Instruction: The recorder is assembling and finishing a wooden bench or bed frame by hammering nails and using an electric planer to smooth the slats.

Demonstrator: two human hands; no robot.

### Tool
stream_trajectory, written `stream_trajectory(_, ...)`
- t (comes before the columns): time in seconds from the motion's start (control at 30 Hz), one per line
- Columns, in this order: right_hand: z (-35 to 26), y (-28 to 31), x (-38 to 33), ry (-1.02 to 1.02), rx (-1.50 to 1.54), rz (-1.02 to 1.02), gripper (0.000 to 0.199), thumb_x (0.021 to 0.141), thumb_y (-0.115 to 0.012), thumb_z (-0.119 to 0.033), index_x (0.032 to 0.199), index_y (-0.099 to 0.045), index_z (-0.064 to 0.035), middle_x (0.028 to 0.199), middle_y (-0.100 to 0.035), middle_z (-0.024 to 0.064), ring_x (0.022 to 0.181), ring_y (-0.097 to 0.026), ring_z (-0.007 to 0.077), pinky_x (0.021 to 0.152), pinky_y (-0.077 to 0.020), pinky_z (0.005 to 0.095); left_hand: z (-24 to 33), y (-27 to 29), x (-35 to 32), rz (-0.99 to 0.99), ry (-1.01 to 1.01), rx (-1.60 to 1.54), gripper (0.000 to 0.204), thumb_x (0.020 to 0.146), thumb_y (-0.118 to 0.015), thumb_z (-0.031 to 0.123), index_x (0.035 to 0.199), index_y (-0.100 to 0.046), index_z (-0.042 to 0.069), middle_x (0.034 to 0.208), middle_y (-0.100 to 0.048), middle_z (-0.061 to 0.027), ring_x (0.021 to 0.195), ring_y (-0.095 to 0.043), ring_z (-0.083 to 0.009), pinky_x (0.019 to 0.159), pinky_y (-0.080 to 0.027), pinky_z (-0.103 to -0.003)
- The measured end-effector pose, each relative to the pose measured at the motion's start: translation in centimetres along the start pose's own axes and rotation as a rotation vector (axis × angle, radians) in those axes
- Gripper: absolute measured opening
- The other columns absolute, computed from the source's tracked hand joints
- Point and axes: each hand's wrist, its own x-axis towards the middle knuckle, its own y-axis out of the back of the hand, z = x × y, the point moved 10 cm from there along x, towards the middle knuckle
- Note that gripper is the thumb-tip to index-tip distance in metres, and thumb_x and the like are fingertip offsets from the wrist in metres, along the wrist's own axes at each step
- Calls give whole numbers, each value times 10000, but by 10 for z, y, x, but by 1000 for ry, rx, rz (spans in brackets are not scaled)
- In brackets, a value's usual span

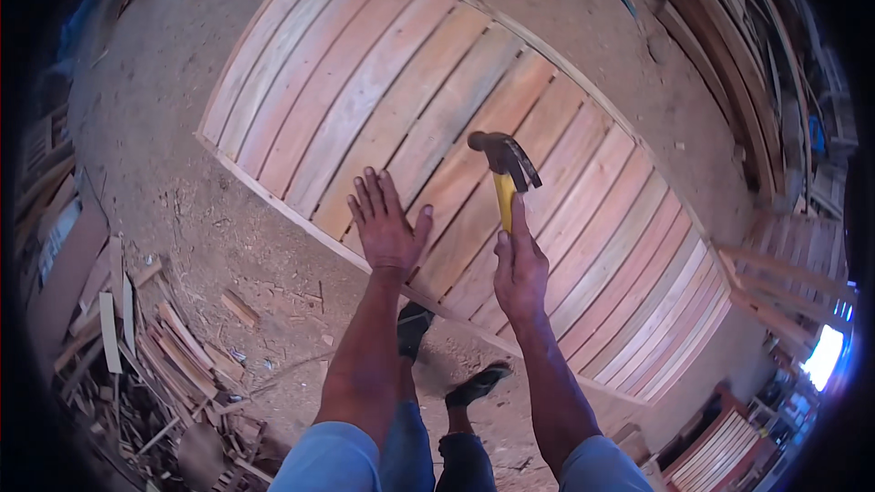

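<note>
A long panel of reddish wooden slats (401, 73) lies before me, with narrow gaps between the slats and a thin rail along each long side. My right hand (522, 278) grips a claw hammer (504, 169) by its yellow handle, the index finger stretched up along it. The dark hammer head is uppermost, over the middle slats, with its claw to the right. On the near edge of the panel my left hand (387, 228) rests flat, fingers spread and nothing in it.
Scrap wood (182, 355) is heaped on the dirt floor at the lower left. Long boards (720, 82) lean at the far right. A slatted wooden piece (715, 451) sits at the lower right. My feet, in dark shoes (478, 384), stand beside the panel's near edge.
</note>
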Motion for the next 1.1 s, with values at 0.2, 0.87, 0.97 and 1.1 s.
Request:
stream_trajectory(0.2, -2, -55, 43, 169, -152, -89, 647, 1075, -628, -108, 1686, -435, -196, 912, -705, 174, 684, -691, 337, 632, -558, 453, 6, -3, 3, -16, 4, -108, 1010, 1001, -606, 586, 1684, -251, -68, 1761, -220, -329, 1643, -177, -516, 1322, -98, -652)
stream_trajectory(0.87, 31, -56, 60, -59, -235, -174, 457, 1035, -689, -139, 1482, -600, -105, 737, -684, 176, 638, -706, 350, 608, -557, 458, 17, -41, 38, -93, 0, -111, 1000, 1012, -574, 607, 1695, -251, -48, 1770, -218, -312, 1650, -163, -512, 1320, -78, -665)
stream_trajectory(0.97, 50, -31, -7, -156, -161, -134, 303, 963, -735, -120, 1254, -662, -73, 730, -682, 196, 626, -704, 397, 599, -559, 501, 16, -46, 39, -104, 13, -55, 988, 1031, -530, 620, 1709, -226, -31, 1775, -198, -314, 1650, -145, -519, 1322, -66, -660)
stream_trajectory(1.1, 72, -28, -127, -475, -52, -188, 240, 910, -771, -161, 1101, -668, -60, 704, -654, 210, 634, -699, 418, 590, -529, 518, 22, -59, 40, -108, 1, 11, 987, 1044, -502, 637, 1715, -212, -26, 1776, -183, -318, 1651, -132, -521, 1322, -67, -657)
